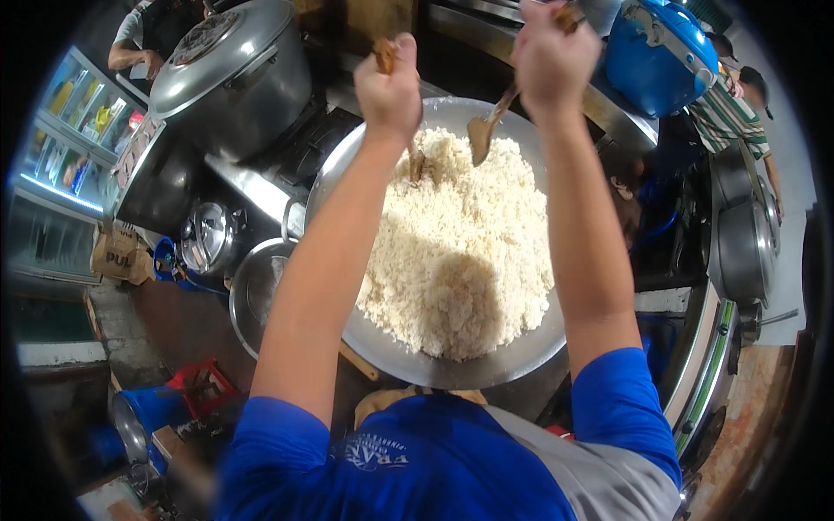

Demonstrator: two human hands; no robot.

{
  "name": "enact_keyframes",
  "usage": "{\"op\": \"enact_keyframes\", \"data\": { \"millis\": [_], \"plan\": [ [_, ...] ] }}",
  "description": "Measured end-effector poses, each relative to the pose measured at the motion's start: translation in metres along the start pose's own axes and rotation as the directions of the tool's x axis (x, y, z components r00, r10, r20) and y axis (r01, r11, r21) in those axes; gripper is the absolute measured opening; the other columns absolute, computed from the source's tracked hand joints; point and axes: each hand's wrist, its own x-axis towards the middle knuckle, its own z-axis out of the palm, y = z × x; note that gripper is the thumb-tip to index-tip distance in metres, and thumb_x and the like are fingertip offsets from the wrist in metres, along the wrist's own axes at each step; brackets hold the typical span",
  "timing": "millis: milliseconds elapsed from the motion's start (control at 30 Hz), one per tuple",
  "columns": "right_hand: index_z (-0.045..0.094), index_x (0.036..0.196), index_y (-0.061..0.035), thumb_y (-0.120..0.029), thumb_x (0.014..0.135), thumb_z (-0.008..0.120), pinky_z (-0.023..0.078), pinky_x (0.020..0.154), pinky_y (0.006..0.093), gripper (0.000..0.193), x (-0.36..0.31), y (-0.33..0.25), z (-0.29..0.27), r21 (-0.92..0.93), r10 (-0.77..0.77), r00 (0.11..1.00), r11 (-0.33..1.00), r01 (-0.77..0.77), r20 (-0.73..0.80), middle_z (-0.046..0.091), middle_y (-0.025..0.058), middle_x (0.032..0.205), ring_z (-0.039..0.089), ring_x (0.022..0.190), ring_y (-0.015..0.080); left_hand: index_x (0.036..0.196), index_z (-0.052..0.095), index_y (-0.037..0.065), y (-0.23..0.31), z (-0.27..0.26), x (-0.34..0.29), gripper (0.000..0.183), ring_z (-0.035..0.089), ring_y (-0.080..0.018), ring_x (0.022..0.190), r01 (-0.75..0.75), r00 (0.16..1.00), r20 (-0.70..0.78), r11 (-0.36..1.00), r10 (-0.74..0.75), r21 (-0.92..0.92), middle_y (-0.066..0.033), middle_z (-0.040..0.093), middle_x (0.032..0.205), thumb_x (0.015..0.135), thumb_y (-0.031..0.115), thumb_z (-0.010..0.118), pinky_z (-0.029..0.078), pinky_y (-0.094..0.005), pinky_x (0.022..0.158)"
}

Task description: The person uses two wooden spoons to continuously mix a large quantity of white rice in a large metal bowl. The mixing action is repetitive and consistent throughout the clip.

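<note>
A wide metal basin (452, 373) in front of me holds a big mound of cooked white rice (426, 234). My left hand (387, 95) is closed round a wooden handle above the far left of the mound. The end of that wooden paddle (417, 165) is partly sunk in the rice. My right hand (556, 65), slightly blurred, grips a wooden spatula (480, 139) at the far right. Its broad blade tilts down at the rice's far side; whether it touches the grains I cannot tell. Both forearms reach over the basin, and a shadow darkens the near part of the mound.
A large lidded pot (234, 78) stands at the far left. Beside the basin are an empty metal pan (252, 295) and a smaller lidded pot (208, 234). A blue container (660, 56) sits far right, near more pots (743, 243). Other people stand at both far sides.
</note>
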Motion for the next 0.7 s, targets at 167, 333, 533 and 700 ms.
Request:
{"op": "enact_keyframes", "data": {
  "millis": [167,333,533,700],
  "plan": [
    [0.053,0.070,-0.0068,-0.013,0.098,0.054,0.037,0.046,0.0248,0.028,-0.004,0.029,-0.019,-0.091,-0.133,0.990,0.988,0.128,-0.049,0.051,-0.0009,0.059,0.047,0.049,0.0081,0.062,0.049,0.010,0.058,0.027,0.017,0.046,0.039,-0.0103,0.039,-0.140,0.989,0.017,0.973,0.146,-0.184,0.0019,0.045,0.051,0.102,0.029,0.057,0.030,-0.0265,0.039],
    [0.054,0.071,0.0019,-0.008,0.086,0.067,0.045,0.057,0.0283,0.022,-0.075,0.111,0.001,-0.169,-0.107,0.994,0.980,0.105,-0.003,0.053,0.0125,0.058,0.046,0.056,0.0119,0.063,0.046,0.009,-0.037,0.019,-0.002,0.044,0.039,-0.0067,0.044,0.149,0.989,0.026,0.955,-0.147,-0.257,0.0033,0.044,0.053,0.100,0.028,0.061,0.027,-0.0242,0.042],
    [0.053,0.067,-0.0082,-0.013,0.093,0.063,0.036,0.043,0.0251,0.029,0.016,0.041,-0.005,-0.114,-0.163,0.986,0.981,0.157,-0.046,0.051,-0.0027,0.056,0.045,0.046,0.0065,0.064,0.046,0.009,0.056,0.028,0.031,0.044,0.038,-0.0070,0.044,-0.091,0.974,0.187,0.976,0.129,-0.199,0.0038,0.042,0.053,0.100,0.030,0.059,0.028,-0.0256,0.043],
    [0.055,0.070,0.0002,-0.007,0.090,0.064,0.041,0.057,0.0253,0.023,-0.068,0.096,0.012,-0.251,-0.079,0.995,0.966,0.062,-0.059,0.056,-0.0001,0.063,0.047,0.063,0.0058,0.067,0.054,0.007,-0.039,0.014,0.010,0.037,0.043,-0.0071,0.045,0.068,0.997,0.054,0.984,-0.060,-0.166,0.0022,0.047,0.054,0.098,0.027,0.061,0.030,-0.0263,0.042]
  ]
}}
